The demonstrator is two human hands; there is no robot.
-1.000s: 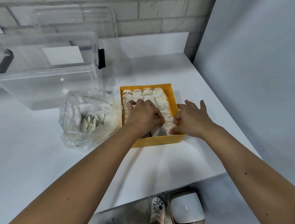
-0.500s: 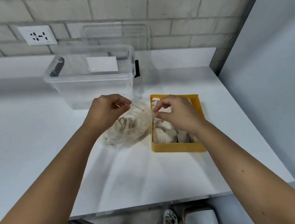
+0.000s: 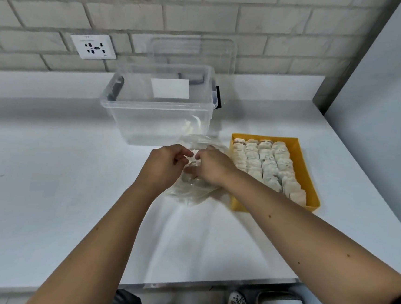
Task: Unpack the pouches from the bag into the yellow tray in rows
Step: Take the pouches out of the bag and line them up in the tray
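Observation:
The yellow tray (image 3: 310, 185) sits right of centre on the white table, holding several rows of pale pouches (image 3: 264, 162). Just left of it lies the clear plastic bag (image 3: 191, 194), crumpled, with a few pouches dimly visible inside. My left hand (image 3: 164, 165) grips the bag's left side with curled fingers. My right hand (image 3: 211, 168) reaches into the bag's mouth, its fingertips hidden by the plastic. What the right fingers hold is not visible.
A clear plastic storage box (image 3: 159, 107) with dark latches stands behind the bag, its lid (image 3: 193, 52) leaning on the brick wall. A wall socket (image 3: 93, 46) is at upper left. A grey partition (image 3: 393, 96) bounds the right side. The table's front edge (image 3: 207, 285) is near me.
Both hands left the tray and went to the bag; from holding its mouth apart, my right hand has moved down into it. The view shifted left and up.

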